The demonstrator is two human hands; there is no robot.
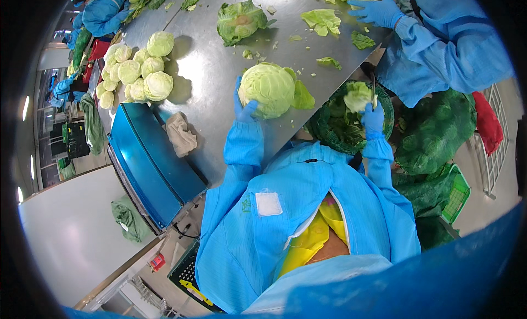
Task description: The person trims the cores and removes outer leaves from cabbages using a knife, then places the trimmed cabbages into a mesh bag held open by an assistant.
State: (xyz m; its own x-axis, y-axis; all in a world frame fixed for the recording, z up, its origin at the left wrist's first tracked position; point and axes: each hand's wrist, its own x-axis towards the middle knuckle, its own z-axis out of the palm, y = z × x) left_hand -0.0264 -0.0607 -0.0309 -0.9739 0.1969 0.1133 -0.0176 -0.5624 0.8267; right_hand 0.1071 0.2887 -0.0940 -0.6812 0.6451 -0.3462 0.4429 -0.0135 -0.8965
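My left hand [246, 107], in a blue glove, grips the near left side of a large green cabbage [267, 90] on the steel table. A loose outer leaf [302, 96] sticks out from the cabbage's right side. Past the table edge, my right hand [373, 120], also gloved, is closed around a knife [374, 85] whose narrow blade points away from me; its handle is hidden in the fingers. Against the blade is a pale piece of cabbage [357, 97], somewhat blurred. Beneath it stands a container lined with green mesh [323, 119], holding leaf trimmings.
Trimmed cabbages [129, 72] are grouped at left on the steel table [210, 88], near a beige cloth [180, 134] and a blue conveyor [152, 162]. An untrimmed cabbage [241, 22] lies farther back. A co-worker's gloved hand [378, 10] is at upper right, above a filled green mesh sack [438, 129].
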